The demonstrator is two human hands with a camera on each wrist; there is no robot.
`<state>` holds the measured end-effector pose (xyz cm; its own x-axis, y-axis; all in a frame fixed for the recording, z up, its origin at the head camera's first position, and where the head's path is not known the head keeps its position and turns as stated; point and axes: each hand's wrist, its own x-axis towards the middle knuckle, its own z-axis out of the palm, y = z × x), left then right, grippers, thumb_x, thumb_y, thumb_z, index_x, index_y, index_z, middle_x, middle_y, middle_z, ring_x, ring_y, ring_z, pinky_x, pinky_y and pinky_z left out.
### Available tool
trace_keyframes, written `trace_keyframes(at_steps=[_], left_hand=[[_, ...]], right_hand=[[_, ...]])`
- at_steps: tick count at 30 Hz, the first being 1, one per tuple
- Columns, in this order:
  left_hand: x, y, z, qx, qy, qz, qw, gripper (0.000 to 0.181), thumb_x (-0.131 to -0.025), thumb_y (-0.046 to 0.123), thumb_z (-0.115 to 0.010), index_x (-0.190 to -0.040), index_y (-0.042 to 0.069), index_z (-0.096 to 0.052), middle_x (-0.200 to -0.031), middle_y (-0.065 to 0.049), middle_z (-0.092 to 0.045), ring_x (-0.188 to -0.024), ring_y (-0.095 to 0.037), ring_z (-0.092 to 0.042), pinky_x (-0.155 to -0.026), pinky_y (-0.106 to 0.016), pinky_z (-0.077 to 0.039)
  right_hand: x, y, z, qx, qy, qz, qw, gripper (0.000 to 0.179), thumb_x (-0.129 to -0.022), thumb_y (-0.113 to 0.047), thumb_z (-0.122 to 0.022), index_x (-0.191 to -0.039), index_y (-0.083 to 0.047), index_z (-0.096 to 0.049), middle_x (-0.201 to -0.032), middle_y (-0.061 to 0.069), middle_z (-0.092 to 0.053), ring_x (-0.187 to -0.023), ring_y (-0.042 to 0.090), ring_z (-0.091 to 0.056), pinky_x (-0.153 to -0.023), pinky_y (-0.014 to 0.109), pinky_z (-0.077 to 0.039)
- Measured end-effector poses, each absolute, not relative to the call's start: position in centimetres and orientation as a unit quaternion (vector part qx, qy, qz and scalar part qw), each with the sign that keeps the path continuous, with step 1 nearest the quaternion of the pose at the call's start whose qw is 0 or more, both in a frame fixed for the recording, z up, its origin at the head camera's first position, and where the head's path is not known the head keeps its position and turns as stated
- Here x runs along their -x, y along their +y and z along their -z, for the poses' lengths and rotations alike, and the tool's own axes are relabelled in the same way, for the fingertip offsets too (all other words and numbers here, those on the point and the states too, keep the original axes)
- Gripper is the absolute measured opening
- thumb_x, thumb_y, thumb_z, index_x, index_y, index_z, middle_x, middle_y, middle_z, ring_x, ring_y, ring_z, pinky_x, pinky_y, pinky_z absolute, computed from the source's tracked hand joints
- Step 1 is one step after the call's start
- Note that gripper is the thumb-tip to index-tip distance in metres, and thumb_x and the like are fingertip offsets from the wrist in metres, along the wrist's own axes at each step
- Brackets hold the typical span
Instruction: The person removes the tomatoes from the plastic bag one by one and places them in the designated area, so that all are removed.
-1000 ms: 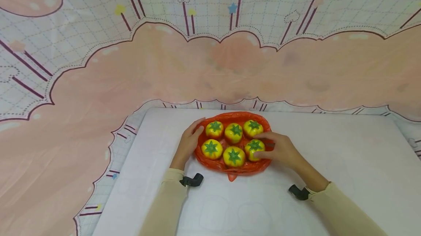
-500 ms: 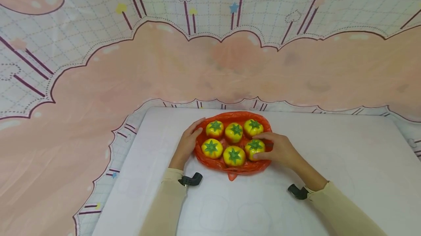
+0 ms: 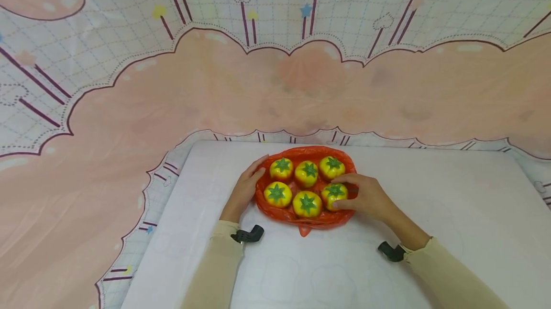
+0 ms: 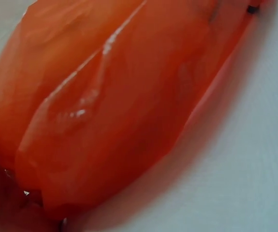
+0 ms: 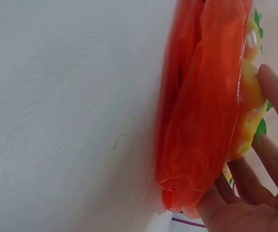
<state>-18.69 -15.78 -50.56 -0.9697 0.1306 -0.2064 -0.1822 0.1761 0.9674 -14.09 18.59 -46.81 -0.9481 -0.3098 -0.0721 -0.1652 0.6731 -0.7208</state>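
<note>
Several yellow-and-red tomatoes with green star-shaped tops, likely artificial, sit in two rows in an oval container [image 3: 281, 213] lined with a red plastic bag. At its left rim my left hand [image 3: 245, 187] grips the side, thumb at the inner edge. My right hand [image 3: 366, 196] reaches over the right rim and pinches the front right tomato [image 3: 333, 194] between thumb and fingers. The right wrist view shows the thumb [image 5: 276, 92] against that tomato [image 5: 247, 116]. Red plastic [image 4: 114, 111] fills most of the left wrist view, so the left fingers are mostly hidden there.
The container stands on a white table [image 3: 443, 194] near its far edge. Behind hangs a pink and white patterned cloth [image 3: 327, 89]. A knotted tip [image 3: 304, 230] of the red bag sticks out at the front. Each wrist wears a black camera mount [image 3: 391, 251].
Almost nothing differs. My left wrist has shifted very slightly left; both hands keep their places on the container and the tomato.
</note>
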Motion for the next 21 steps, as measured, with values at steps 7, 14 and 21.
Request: trace_keyframes(at_steps=[7,14,21], left_hand=[[18.7,-15.8,50.8,0.01,0.769,-0.626,0.127,0.039,-0.106,0.043,-0.051,-0.144,0.05,-0.052,-0.159,0.013,-0.043,-0.155,-0.019,-0.03,-0.126,-0.052,-0.026],[18.6,-15.8,50.8,0.004,0.771,-0.625,0.125,0.039,-0.105,0.044,-0.052,-0.144,0.048,-0.052,-0.16,0.012,-0.042,-0.155,-0.02,-0.03,-0.127,-0.052,-0.025],[18.7,-15.9,50.9,0.0,0.773,-0.622,0.12,0.04,-0.106,0.044,-0.051,-0.145,0.046,-0.052,-0.16,0.011,-0.043,-0.155,-0.02,-0.03,-0.127,-0.052,-0.023]], right_hand=[[13.8,18.8,46.5,0.122,0.911,0.382,0.093,0.065,-0.074,-0.051,-0.088,-0.129,-0.023,-0.07,-0.133,0.006,-0.067,-0.129,0.034,-0.056,-0.103,0.059,-0.052],[13.6,19.2,46.3,0.116,0.909,0.39,0.094,0.062,-0.075,-0.048,-0.088,-0.129,-0.023,-0.069,-0.135,0.008,-0.066,-0.128,0.035,-0.057,-0.103,0.057,-0.053],[13.5,19.7,46.3,0.101,0.9,0.412,0.099,0.062,-0.077,-0.049,-0.087,-0.128,-0.021,-0.069,-0.136,0.011,-0.064,-0.125,0.033,-0.059,-0.097,0.048,-0.059]])
